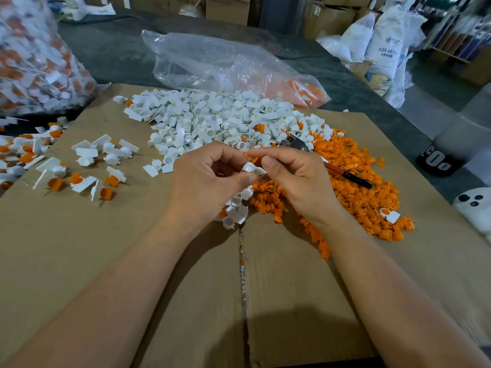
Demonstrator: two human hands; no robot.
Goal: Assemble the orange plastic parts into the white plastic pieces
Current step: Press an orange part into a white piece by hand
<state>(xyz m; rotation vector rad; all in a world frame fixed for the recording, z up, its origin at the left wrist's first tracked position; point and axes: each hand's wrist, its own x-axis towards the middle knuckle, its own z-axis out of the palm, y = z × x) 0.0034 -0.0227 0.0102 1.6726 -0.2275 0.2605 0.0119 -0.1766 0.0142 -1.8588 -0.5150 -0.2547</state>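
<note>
Head view: left hand (210, 176) curled, thumb and fingers pinching one small white plastic piece (249, 167) above brown cardboard sheet (106, 248). Right hand (289, 179) curled, fingertips pinching one small orange plastic part (251, 156), mostly hidden, seemingly touching white piece's top. Behind: heap of loose white pieces (212, 120) and heap of loose orange parts (358, 187), both beyond counting. Left: roughly a dozen assembled white-and-orange pieces (79, 179). One red-handled tool (345, 174), half buried. Two clear plastic bags (225, 65), left one cut off.
</note>
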